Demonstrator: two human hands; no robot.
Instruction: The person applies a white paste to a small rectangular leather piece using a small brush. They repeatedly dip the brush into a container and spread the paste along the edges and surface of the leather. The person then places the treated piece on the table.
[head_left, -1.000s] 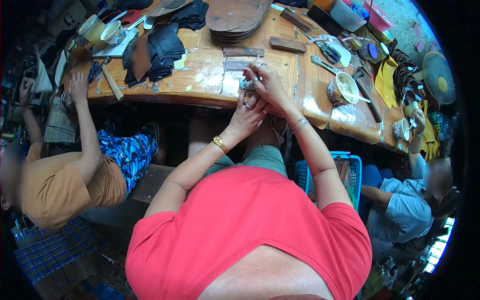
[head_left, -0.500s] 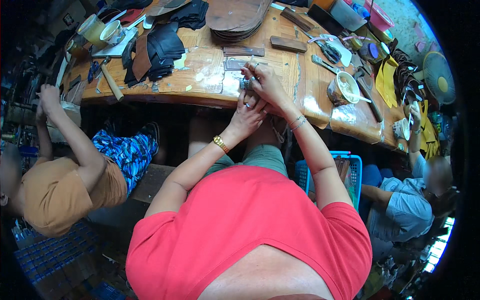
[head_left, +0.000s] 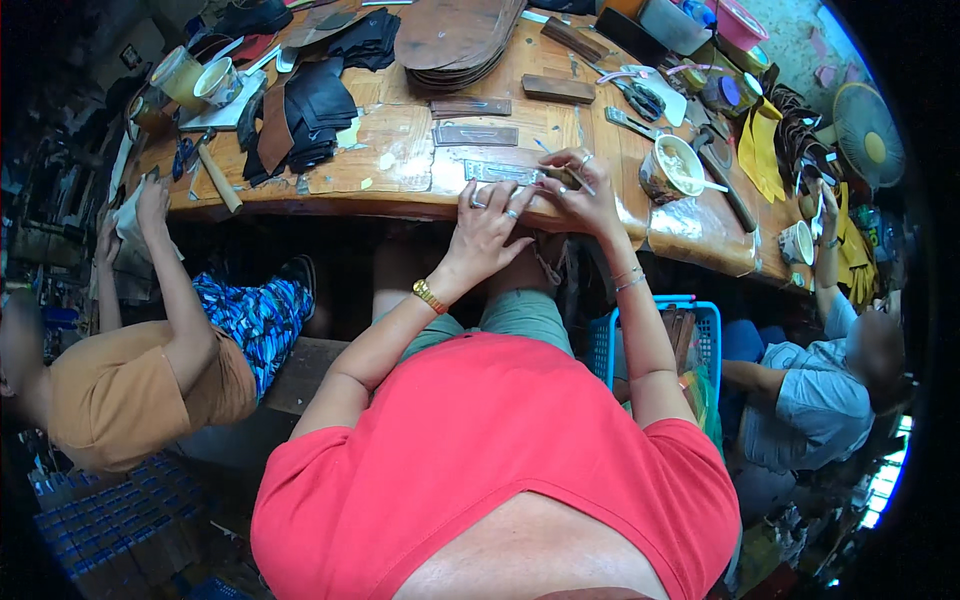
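My left hand (head_left: 484, 228) lies with its fingers outstretched at the table's front edge, fingertips at the near side of a clear, narrow template (head_left: 500, 172) with dark lines. My right hand (head_left: 588, 202) is at the template's right end, fingers bent in a pinch around a thin pen-like tool (head_left: 577, 180), mostly hidden by the fingers. Beyond the template lie a dark marked strip (head_left: 475, 135) and a brown marked leather strip (head_left: 470, 107).
A stack of brown leather pieces (head_left: 455, 40) stands farther back. Black leather pieces (head_left: 315, 110) and a hammer (head_left: 219, 180) lie left. A tub with a spoon (head_left: 665, 185) stands right. A blue basket (head_left: 708, 335) is beside my right arm. Co-workers sit on both sides.
My hands have moved apart from their clasp; the right went rightward and the left now lies flatter. The clear template, partly hidden by my hands before, now lies flat on the table.
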